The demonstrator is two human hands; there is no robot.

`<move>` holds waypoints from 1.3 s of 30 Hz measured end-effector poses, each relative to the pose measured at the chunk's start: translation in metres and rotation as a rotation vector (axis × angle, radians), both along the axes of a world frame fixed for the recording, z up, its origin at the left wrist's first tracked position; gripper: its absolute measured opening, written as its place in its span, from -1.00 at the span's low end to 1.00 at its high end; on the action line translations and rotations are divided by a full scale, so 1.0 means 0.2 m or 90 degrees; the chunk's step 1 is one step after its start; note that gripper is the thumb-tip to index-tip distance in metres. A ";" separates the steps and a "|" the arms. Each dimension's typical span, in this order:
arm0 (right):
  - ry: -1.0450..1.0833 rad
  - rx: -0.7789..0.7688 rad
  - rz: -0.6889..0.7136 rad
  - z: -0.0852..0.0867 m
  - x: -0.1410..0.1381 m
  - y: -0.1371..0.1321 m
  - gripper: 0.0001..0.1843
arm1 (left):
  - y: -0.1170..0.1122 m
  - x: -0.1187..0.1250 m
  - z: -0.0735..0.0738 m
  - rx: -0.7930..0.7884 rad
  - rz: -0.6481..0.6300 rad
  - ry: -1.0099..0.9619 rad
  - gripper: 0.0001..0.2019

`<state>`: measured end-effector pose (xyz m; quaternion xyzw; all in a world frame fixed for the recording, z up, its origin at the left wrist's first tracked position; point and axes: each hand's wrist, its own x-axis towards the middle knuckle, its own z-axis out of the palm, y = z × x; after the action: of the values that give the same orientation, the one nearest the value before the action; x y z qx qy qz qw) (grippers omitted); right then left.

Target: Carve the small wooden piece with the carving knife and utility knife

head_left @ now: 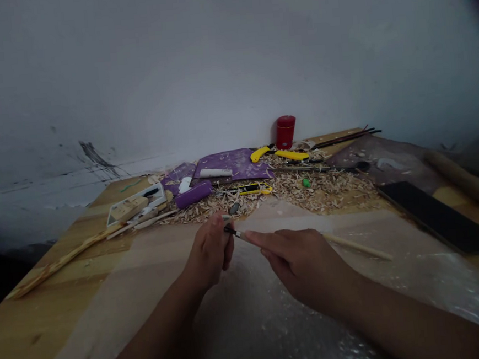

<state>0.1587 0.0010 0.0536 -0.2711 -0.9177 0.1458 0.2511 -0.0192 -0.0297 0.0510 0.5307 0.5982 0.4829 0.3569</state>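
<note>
My right hand is closed on a slim tool with a dark tip, a silvery collar and a pale shaft. Its index finger stretches along the shaft toward the tip. The tool points left, into my left hand. Those fingers are curled around a small piece with a pale edge; most of it is hidden, so I cannot make out its kind. The dark tip meets or nearly meets this piece. Both hands are above a clear plastic sheet. Behind my right hand, a pale wooden rod lies on the sheet.
Wood shavings cover the table's back, around yellow-handled cutters, a purple sheet, a purple roll and a red canister. At left are a white tray and a long stick; at right, a black slab.
</note>
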 end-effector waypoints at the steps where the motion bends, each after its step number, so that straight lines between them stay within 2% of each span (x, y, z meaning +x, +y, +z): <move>1: 0.001 0.008 -0.004 -0.01 -0.01 -0.01 -0.53 | 0.00 0.01 0.00 0.003 0.009 -0.005 -0.55; 9: 0.068 0.118 -0.037 -0.09 -0.07 -0.05 -0.56 | 0.00 0.03 0.00 -0.012 0.045 -0.209 -0.52; 14: 0.047 0.169 -0.048 -0.11 -0.07 -0.05 -0.56 | 0.00 0.04 0.00 -0.036 0.043 -0.330 -0.47; 18: 0.043 0.204 -0.053 -0.13 -0.08 -0.04 -0.55 | 0.01 0.05 0.01 -0.065 0.040 -0.385 -0.47; 22: 0.028 0.214 -0.040 -0.14 -0.08 0.00 -0.54 | 0.01 0.04 0.01 -0.080 0.042 -0.385 -0.47; 26: 0.024 0.156 -0.014 -0.14 -0.06 0.03 -0.54 | 0.02 0.01 -0.01 -0.099 0.024 -0.346 -0.47; 33: 0.095 -0.091 0.047 -0.04 -0.01 0.06 -0.58 | 0.04 -0.05 -0.06 -0.076 0.023 -0.219 -0.47; 36: 0.077 -0.125 0.064 0.01 0.01 0.07 -0.52 | 0.02 -0.05 -0.06 -0.079 0.012 -0.167 -0.47; 39: 0.049 -0.138 0.077 0.04 0.03 0.08 -0.55 | 0.01 -0.04 -0.04 -0.089 -0.034 -0.110 -0.47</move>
<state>0.1646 0.0171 0.0609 -0.2348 -0.9008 0.2698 0.2462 -0.0268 -0.0272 0.0421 0.4767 0.5828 0.4742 0.4563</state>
